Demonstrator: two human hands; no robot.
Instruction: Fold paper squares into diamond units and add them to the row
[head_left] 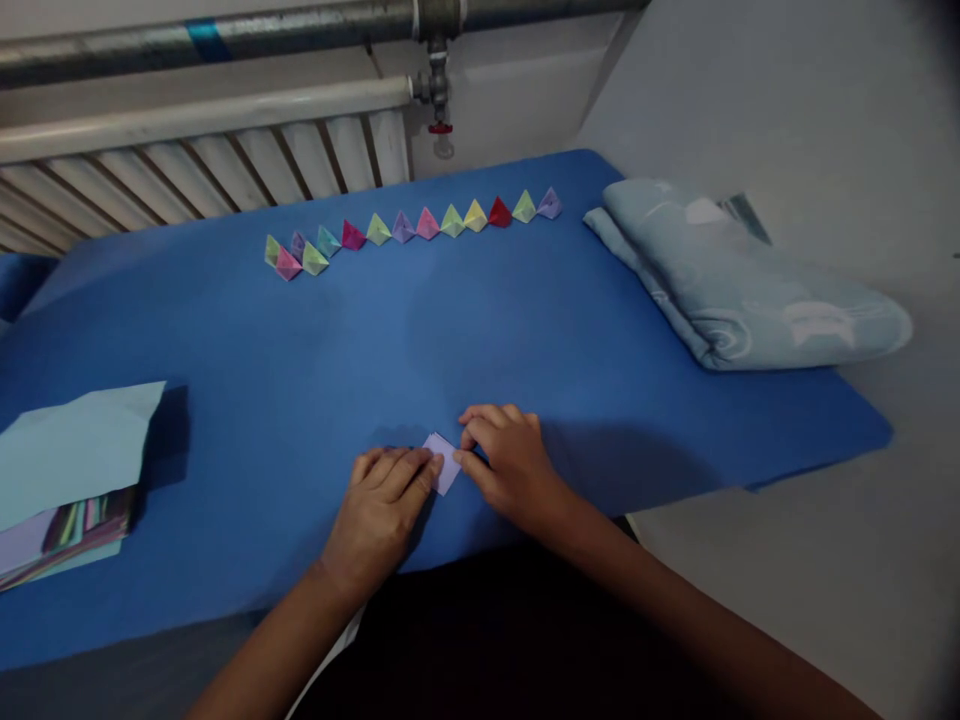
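Observation:
A small pale lilac folded paper piece (444, 462) lies on the blue table surface (300, 380) near its front edge. My left hand (382, 505) rests flat on the paper's left side, fingers together and pressing down on it. My right hand (510, 462) has its fingers curled and pinches the paper's right edge. A row of several small folded paper pyramids (405, 230), in pink, green, yellow, red and purple, stands along the far side of the surface.
A stack of coloured paper sheets under a light blue sheet (71, 470) lies at the left edge. A folded light blue cloth (742, 290) sits at the right. A radiator (202, 160) and pipes (225, 35) run behind.

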